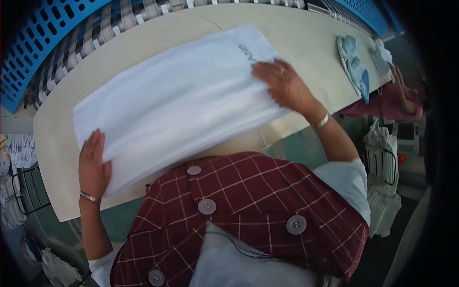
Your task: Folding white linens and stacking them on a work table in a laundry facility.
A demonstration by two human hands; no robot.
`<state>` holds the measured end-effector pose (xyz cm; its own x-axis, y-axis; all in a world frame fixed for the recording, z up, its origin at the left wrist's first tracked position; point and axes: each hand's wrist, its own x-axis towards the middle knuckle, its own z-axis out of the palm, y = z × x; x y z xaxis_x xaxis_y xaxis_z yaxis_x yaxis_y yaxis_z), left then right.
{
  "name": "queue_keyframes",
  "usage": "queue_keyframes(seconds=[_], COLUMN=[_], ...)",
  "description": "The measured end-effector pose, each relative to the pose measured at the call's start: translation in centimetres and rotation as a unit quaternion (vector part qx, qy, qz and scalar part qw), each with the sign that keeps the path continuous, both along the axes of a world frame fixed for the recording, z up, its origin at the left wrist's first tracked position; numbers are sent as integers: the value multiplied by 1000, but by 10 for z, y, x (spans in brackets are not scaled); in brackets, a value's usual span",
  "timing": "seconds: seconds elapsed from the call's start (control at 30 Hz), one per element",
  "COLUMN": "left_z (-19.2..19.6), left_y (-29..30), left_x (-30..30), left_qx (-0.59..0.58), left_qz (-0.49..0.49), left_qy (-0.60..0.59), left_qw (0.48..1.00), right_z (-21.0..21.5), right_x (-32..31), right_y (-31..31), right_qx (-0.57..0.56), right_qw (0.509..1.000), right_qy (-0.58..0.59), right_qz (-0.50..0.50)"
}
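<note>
A white folded cloth (177, 95) with dark lettering near its far right corner lies slantwise across the cream tabletop (52, 177). At its near left corner, my left hand (93, 160) rests along the edge with the fingers stretched out and held side by side. On the right end, my right hand (287, 88) lies palm down over the fabric beside the lettering, fingers extended and slightly blurred. Neither hand grips the cloth. Soft wrinkles run lengthwise through its middle.
Light blue cloths (353, 64) lie at the table's right end, where a person in pink (382, 103) stands. A blue perforated panel (40, 38) and a slatted roller rack (110, 28) border the far side. Stacked white cloths (381, 153) hang on a rack at right.
</note>
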<state>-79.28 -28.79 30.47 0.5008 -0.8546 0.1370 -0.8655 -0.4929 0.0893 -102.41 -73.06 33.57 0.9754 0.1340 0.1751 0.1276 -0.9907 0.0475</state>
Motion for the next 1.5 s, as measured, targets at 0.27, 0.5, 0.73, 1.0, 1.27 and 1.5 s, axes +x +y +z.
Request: queue_keyframes(seconds=[0.27,0.5,0.73,1.0,1.27,1.5], left_z=[-28,-29,-31,-22,-3,-65], left_y=[5,-10,-17,-11,-140,-64], left_x=[1,7,22,21,44,71], left_qx=[-5,9,5,11,-116,-30], left_qz=[-13,-17,-23,-40,-91,121], left_qy=[-17,4,35,19,-1,-74], left_qw=[1000,1000,999,999,989,989], right_z=[-15,-45,-42,-40,-21,-40], right_x=[-4,3,18,19,129,75], right_y=[-24,-27,-45,-31,39,-12], right_qx=[-50,34,98,96,267,-13], right_qw=[993,998,995,995,961,976], right_qy=[-100,-40,0,-22,-65,-69], right_qz=[-26,-41,-12,-5,-43,-204])
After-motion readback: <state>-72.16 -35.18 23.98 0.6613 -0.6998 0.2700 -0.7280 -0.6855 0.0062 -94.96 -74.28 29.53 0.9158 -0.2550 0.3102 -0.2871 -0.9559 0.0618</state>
